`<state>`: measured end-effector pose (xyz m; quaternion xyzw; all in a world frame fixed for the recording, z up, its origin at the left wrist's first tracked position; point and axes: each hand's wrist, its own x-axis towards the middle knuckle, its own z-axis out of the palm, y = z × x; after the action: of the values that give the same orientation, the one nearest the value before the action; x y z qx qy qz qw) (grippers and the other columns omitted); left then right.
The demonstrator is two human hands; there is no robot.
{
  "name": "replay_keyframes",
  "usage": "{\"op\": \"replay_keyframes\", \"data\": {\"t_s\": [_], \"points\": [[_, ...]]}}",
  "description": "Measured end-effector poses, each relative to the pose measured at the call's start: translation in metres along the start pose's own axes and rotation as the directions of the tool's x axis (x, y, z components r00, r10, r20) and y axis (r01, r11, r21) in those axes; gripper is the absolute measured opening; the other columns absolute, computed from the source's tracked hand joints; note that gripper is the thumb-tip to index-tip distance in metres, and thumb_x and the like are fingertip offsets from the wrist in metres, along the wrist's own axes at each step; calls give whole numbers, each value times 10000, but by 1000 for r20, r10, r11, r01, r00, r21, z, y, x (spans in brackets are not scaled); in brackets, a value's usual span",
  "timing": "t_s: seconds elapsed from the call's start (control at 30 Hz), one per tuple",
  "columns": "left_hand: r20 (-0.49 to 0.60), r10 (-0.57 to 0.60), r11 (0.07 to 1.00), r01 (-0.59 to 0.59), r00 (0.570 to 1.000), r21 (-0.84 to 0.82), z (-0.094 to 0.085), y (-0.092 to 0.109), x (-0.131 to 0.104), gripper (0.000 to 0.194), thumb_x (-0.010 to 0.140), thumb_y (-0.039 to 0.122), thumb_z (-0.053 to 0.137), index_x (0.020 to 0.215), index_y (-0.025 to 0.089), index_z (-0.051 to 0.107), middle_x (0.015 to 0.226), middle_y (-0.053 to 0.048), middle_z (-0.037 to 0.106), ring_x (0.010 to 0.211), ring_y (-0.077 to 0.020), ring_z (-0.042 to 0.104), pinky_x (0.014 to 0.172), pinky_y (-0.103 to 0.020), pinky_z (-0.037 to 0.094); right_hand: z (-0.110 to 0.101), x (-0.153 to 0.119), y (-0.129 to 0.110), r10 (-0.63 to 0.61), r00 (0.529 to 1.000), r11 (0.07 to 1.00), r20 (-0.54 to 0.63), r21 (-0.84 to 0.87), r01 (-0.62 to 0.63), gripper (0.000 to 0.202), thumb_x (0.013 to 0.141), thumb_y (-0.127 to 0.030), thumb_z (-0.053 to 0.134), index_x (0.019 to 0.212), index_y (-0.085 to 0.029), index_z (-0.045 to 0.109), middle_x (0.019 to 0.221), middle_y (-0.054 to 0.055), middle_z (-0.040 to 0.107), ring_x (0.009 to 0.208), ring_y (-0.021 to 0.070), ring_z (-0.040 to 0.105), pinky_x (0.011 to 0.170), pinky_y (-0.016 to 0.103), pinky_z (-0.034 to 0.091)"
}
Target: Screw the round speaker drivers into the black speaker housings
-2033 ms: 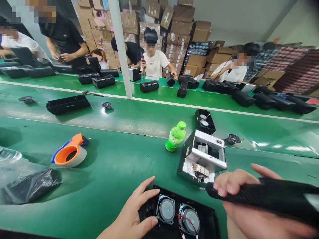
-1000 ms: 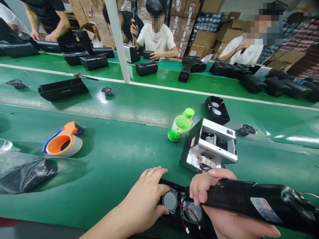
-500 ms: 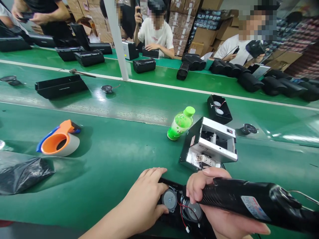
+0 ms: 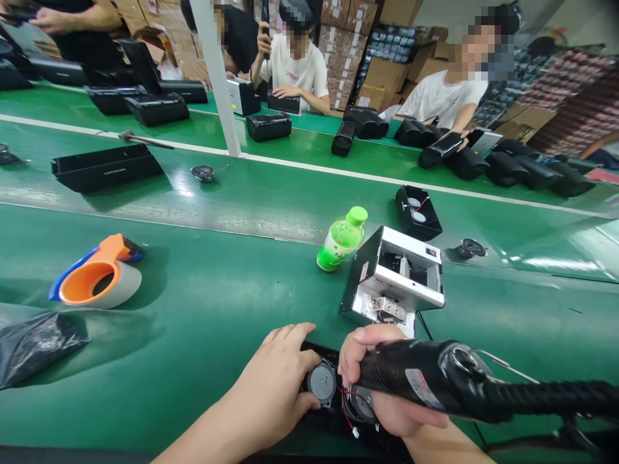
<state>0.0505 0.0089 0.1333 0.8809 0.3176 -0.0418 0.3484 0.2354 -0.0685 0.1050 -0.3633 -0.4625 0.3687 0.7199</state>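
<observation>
A black speaker housing (image 4: pixel 333 420) lies in front of me with two round grey-backed speakers in it. Around the left speaker (image 4: pixel 322 383) curl the fingers and thumb of my left hand (image 4: pixel 280 380), gripping the left end of the housing. My right hand (image 4: pixel 370 361) is wrapped round a black electric screwdriver (image 4: pixel 403 374), its cord leading off to the right. The screwdriver's tip is hidden behind my fingers, over the right speaker (image 4: pixel 358 403). Thin red and black wires with a white plug (image 4: pixel 356 432) lie loose beside that speaker.
Beyond my hands stand a white-and-black screw feeder (image 4: pixel 394 277) and a green-capped bottle (image 4: pixel 342 240). To the left are an orange tape dispenser (image 4: pixel 99 274) and a black plastic bag (image 4: pixel 39 345). Farther off are another housing (image 4: pixel 418 211), loose speakers and several co-workers.
The screwdriver has swung and its back end has come round toward me, with my right hand shifted slightly left. My left hand keeps its grip. A co-worker at right has lowered a black speaker box.
</observation>
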Motion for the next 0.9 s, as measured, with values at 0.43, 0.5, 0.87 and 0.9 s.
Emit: {"op": "replay_keyframes", "data": {"t_s": [0.43,0.5,0.87,0.9], "points": [[52,-53,996,49,997,79,2,0,9,496,751,329,981,1217,289,820,1727,-136,482,1591,-408,462,1303,-593,408,4,-11,9,-17,998,997,-65,-70,12,939,694,-989,730,1240,-227,679,690,-1,678,516,169,564,505,305,465],[78,-67,994,59,995,96,3,-2,12,546,723,318,978,1242,267,817,1746,-154,454,1599,-424,451,1301,-591,414,8,-4,-4,-40,996,996,-85,-83,32,974,737,-1019,634,1315,-235,648,680,-7,670,500,163,551,487,294,449],[67,-103,993,99,992,66,3,-5,11,566,730,303,898,1287,263,804,1766,-119,431,1581,-420,479,1305,-565,423,-32,61,-107,-411,906,874,-104,-328,359,841,848,-1029,443,1232,-334,717,671,-34,667,511,175,592,501,320,545],[67,-103,993,99,992,63,4,-5,11,562,730,304,900,1282,261,806,1765,-120,433,1582,-418,476,1306,-561,422,-36,63,-99,-410,909,870,-78,-332,364,806,846,-1015,491,1205,-330,718,669,-36,671,507,174,597,497,315,540]]}}
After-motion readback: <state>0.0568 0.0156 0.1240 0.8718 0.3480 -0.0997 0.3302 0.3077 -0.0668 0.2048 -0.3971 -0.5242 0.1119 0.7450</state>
